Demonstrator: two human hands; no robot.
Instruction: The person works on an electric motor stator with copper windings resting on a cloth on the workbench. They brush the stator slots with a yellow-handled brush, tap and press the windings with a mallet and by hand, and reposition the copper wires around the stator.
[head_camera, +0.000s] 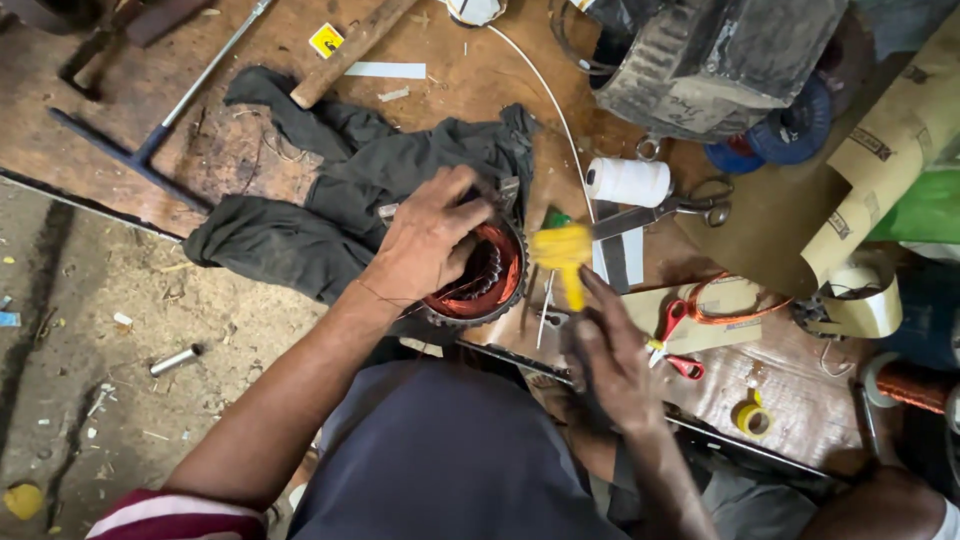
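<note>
My left hand (428, 238) rests on top of a round motor stator (487, 283) with copper windings, its fingers curled over the rim and into the bore. The stator sits on a dark cloth (330, 190) on the wooden bench. My right hand (612, 355) is blurred just right of the stator and grips a yellow-headed mallet (563, 252) by its handle, the head raised beside the stator's right edge.
Scissors (668, 208) and a white tape roll (628, 181) lie right of the stator. Red-handled scissors (678, 340), a yellow tape ring (752, 418), a copper wire spool (915, 385), a paper roll (890, 150), and a large motor housing (715, 60) crowd the right. A T-handle tool (150, 140) lies left.
</note>
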